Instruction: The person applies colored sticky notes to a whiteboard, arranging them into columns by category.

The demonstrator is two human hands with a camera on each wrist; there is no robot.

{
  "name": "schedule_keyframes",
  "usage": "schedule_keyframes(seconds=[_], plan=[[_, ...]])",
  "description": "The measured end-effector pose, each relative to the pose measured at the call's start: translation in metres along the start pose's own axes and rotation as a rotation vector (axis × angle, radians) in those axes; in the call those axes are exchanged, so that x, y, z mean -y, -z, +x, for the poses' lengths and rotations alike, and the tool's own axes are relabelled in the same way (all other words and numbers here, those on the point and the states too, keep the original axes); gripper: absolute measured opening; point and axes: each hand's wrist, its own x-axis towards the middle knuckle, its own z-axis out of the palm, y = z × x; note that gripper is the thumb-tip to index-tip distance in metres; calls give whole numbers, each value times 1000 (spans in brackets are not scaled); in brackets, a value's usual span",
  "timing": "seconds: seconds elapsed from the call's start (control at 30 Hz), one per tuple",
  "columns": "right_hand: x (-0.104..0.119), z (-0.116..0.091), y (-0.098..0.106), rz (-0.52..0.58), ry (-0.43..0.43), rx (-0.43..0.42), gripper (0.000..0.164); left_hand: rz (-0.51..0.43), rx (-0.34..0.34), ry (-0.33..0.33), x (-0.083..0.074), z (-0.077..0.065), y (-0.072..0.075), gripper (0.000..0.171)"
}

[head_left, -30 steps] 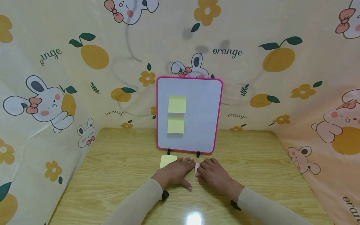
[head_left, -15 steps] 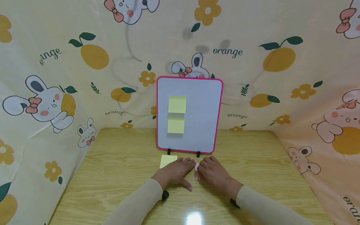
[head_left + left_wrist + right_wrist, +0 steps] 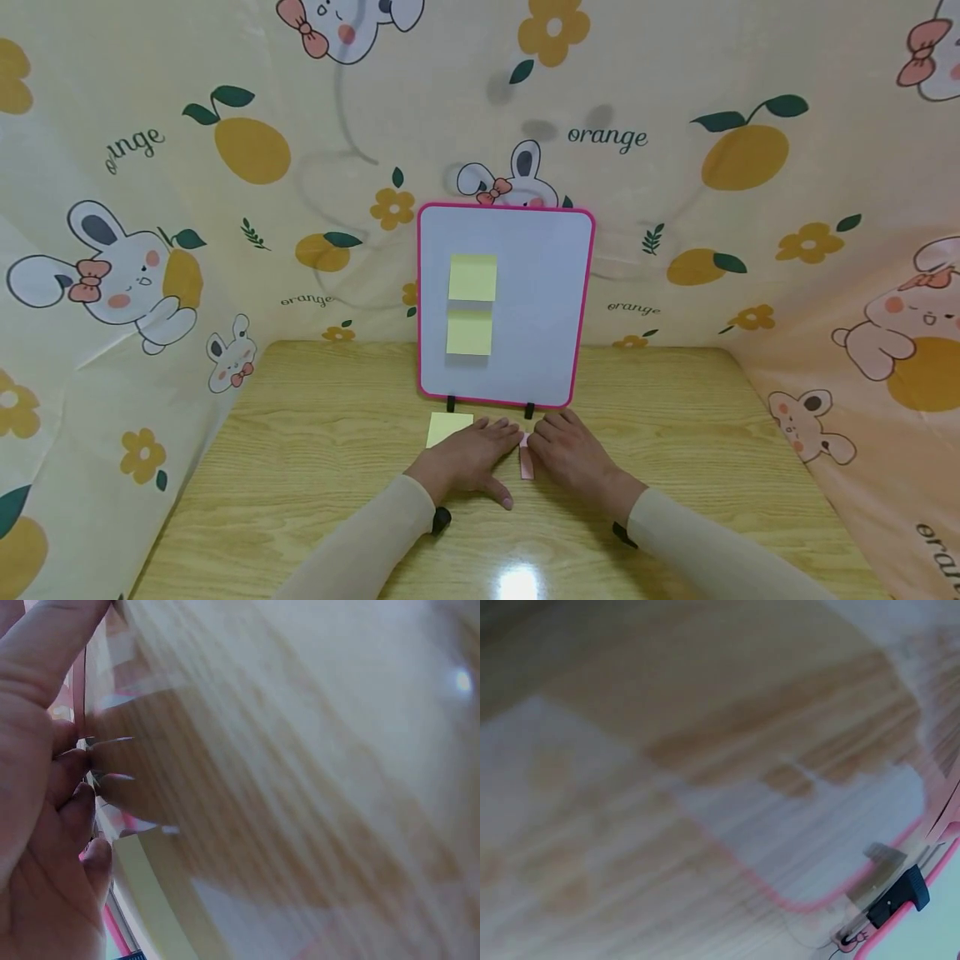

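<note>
A pad of pink sticky notes (image 3: 527, 464) lies on the table between my hands, mostly covered by them. My left hand (image 3: 468, 458) rests flat over its left side, fingers straight and thumb spread toward me. At the right side, my right hand (image 3: 573, 457) has its fingers curled in at the pink paper's edge; its fingertips are hidden. Beside my left hand lies a yellow sticky note pad (image 3: 447, 427), partly under the wrist. In the left wrist view, the left hand (image 3: 45, 795) is close over the tabletop, the yellow pad (image 3: 154, 900) near its fingers.
A pink-rimmed whiteboard (image 3: 532, 308) stands upright behind my hands on black feet (image 3: 529, 411). An upper yellow sticky note (image 3: 472, 277) and a lower yellow sticky note (image 3: 469, 332) are on its left half. Printed cloth (image 3: 330, 192) surrounds the wooden table (image 3: 322, 400).
My right hand has shifted slightly away from me, toward the whiteboard, along the pink pad, so a little more pink paper shows. The left hand has stayed in place.
</note>
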Motion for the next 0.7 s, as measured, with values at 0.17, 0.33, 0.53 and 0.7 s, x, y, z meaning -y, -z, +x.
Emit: schedule_keyframes(seconds=[0.17,0.33,0.53,0.7], plan=[[-1,1,0,-19,28,-38,15,14,-7,5,0,0,0,116],[-1,0,-2,-31,41,-63,17,3,-16,4,-1,0,0,116],[-1,0,-1,-19,39,-84,16,4,-32,-7,-2,-6,2,114],[1,0,2,-3,0,-49,14,2,-81,-22,-2,-17,1,106]])
